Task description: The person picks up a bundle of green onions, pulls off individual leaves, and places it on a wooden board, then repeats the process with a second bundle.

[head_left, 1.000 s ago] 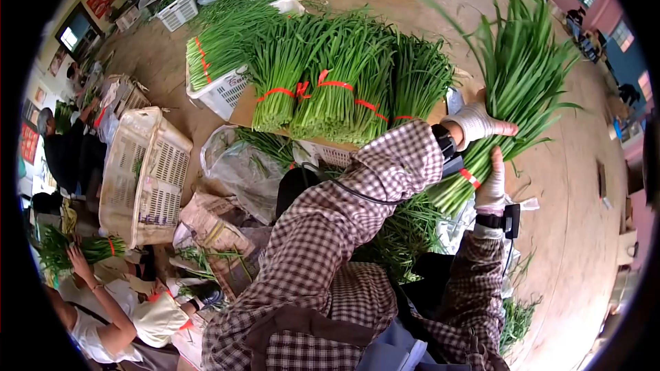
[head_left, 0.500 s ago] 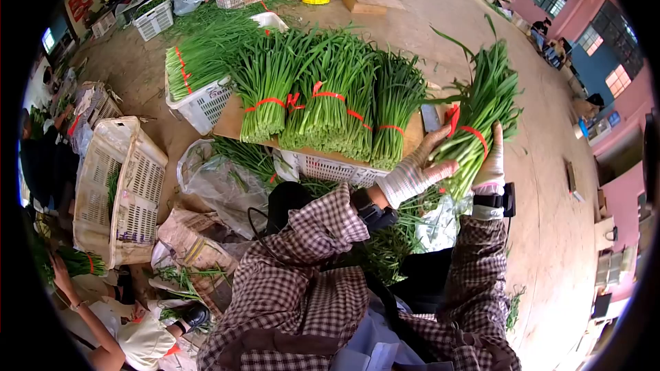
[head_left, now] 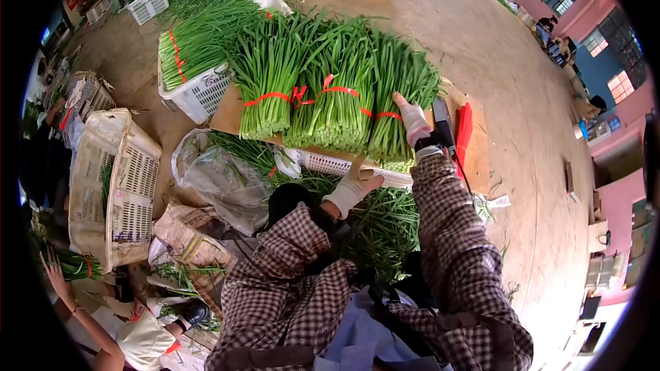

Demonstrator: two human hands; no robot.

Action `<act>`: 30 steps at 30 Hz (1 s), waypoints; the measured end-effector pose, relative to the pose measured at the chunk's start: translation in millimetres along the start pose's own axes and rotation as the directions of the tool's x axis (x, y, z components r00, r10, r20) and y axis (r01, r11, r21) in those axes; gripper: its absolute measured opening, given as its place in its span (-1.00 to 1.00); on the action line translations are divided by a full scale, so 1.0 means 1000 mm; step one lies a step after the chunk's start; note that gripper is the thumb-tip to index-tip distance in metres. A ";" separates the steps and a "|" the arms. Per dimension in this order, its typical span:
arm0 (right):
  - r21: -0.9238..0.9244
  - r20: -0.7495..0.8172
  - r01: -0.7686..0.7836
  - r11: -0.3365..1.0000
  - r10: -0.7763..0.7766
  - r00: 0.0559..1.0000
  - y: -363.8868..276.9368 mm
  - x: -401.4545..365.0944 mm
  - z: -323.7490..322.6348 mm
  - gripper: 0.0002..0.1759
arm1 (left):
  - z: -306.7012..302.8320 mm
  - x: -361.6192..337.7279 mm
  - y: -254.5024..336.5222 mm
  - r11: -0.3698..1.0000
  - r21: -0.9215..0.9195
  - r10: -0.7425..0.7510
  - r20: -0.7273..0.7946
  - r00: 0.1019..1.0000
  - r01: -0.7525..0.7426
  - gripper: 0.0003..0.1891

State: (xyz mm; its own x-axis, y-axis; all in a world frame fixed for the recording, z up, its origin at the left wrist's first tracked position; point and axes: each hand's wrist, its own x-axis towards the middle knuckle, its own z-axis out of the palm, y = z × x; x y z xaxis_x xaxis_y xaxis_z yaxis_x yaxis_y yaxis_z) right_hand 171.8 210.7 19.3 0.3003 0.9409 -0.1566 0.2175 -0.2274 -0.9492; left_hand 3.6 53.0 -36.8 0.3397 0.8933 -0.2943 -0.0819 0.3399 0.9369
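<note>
Bundles of long, flat green leaves that look like garlic chives, tied with red bands, lie side by side on a board. My right hand [head_left: 413, 121], in a pale glove with bare fingertips, is on the right-end bunch of garlic chives [head_left: 392, 131]; its thumb side lies over the stems and the other fingers are mostly hidden. Below the cut ends of the middle bunch [head_left: 328, 126], my left hand [head_left: 352, 189] is open, holding nothing, fingers apart. A dark flat-bladed tool [head_left: 443, 124] and a bundle of red ties [head_left: 464, 134] lie right of my right hand.
A white crate [head_left: 199, 99] of banded greens stands behind left. Nearer are a large tilted crate [head_left: 134, 192] and a clear plastic bag [head_left: 223, 178]. Loose greens [head_left: 385, 227] lie below the board [head_left: 474, 165]. At lower left, another person's hand [head_left: 56, 276] touches a bunch.
The bunch that both hands held up at the right is down among the row. My left hand has come away, down and left; my right hand has moved left onto the right-end bunch.
</note>
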 end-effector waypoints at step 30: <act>-0.366 -0.475 -0.195 0.910 -0.002 0.880 0.168 -0.209 -0.221 -0.48 | -0.329 0.143 -0.303 0.702 0.050 -0.668 -0.298 0.681 0.711 -0.33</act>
State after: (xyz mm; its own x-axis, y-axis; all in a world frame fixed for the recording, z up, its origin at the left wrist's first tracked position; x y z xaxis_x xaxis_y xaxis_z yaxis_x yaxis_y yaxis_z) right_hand 350.9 -79.6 -47.6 0.7049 0.7093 -0.0060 0.4794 -0.4826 -0.7330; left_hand -231.7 174.5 -424.9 0.0066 0.4693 -0.8830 0.2309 0.8585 0.4579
